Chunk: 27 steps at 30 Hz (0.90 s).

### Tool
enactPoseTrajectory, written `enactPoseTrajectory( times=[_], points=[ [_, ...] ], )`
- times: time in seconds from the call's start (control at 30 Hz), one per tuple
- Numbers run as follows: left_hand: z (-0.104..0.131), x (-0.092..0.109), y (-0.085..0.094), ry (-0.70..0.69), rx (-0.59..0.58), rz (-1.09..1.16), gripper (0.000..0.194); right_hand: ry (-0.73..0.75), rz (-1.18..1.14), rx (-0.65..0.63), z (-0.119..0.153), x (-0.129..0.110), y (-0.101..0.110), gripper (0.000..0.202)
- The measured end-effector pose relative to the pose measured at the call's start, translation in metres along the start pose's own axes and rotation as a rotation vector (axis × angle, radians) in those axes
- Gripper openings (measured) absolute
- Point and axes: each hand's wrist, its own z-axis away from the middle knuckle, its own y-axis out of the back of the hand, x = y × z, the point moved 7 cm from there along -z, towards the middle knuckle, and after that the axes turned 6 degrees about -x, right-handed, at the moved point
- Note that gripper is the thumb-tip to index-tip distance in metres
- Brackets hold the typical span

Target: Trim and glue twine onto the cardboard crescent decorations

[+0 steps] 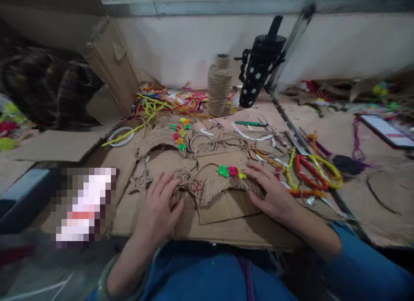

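Observation:
A twine arch (220, 189) of side-by-side cords, with green, pink and yellow flowers along its top, lies on a cardboard piece. My right hand (271, 189) grips its right end, fingers at the outer edge and thumb on the cords. My left hand (161, 202) lies open, its fingers spread between a twine star (139, 181) and a knotted twine piece (186, 178), touching the latter. Loose twine runs between the knotted piece and the arch. Behind them rests another twine arch (158, 141) with coloured flowers.
A twine spool (220, 85) and a black flowered tumbler (261, 68) stand at the back. Coloured pipe cleaners (174, 100) are heaped behind the arches. At right lie red (310, 171) and yellow rings, and a phone (390, 130). A white ring (120, 137) lies at left.

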Motion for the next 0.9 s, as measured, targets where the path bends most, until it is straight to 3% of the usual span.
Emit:
enactPoseTrajectory(
  times=[0.2,0.57,0.7,0.9],
  points=[
    [-0.016,-0.006,-0.01,0.069,-0.153,0.019,0.042,0.01,0.005,0.023,-0.001,0.0,-0.001,0.045],
    [-0.012,0.014,0.029,-0.087,0.202,-0.098,0.035,0.066,0.049,0.083,0.001,-0.01,0.001,0.04],
    [-0.005,0.015,0.033,-0.098,0.216,-0.102,0.033,0.061,0.065,0.048,0.001,-0.014,0.0,0.037],
    [0.0,-0.007,0.025,-0.04,0.162,-0.153,0.03,0.071,0.084,-0.153,-0.004,-0.026,0.004,0.042]
  ],
)
